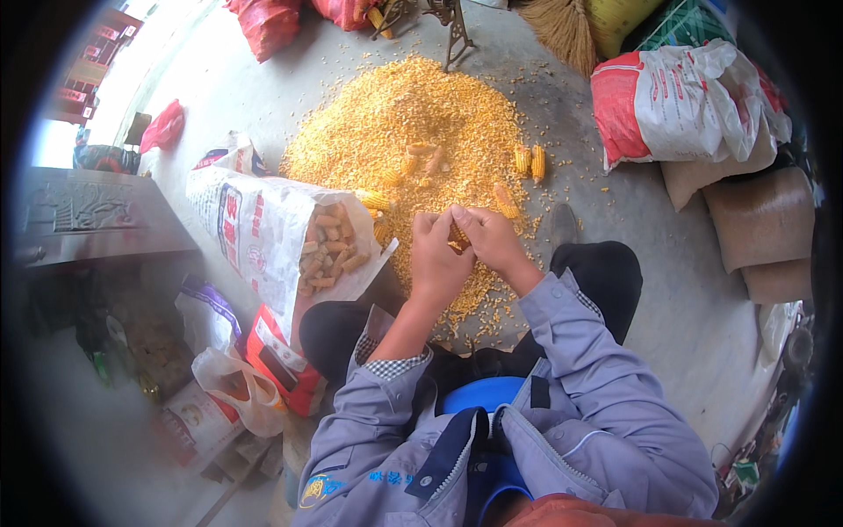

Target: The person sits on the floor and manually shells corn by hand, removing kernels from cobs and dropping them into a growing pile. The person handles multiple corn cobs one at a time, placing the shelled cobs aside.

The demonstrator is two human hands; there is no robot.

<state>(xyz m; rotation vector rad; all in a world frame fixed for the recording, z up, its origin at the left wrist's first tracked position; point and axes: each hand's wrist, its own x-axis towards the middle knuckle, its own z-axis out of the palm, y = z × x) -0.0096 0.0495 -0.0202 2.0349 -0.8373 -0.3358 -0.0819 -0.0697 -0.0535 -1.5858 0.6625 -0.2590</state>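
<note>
Both hands are held together over a heap of loose corn kernels (pixel 408 99) on the concrete floor. Between them is a corn ear (pixel 458 236), mostly covered by the fingers. My left hand (pixel 436 257) curls around it from the left, and my right hand (pixel 492 238) grips it from the right, thumbs close together. Just beyond the right hand lies a partly stripped ear (pixel 506 200). A full yellow ear (pixel 373 199) rests by the heap's left side. Bare cob pieces (pixel 435 160) lie on top of the kernels.
A white woven sack (pixel 257 217) lies open at left, bare cobs (pixel 332 247) inside. Two short ears (pixel 531 162) sit right of the heap. Beyond are a metal stand (pixel 458 36), a straw broom (pixel 563 33) and a red mesh sack (pixel 267 26). Stacked sacks (pixel 678 105) line the right.
</note>
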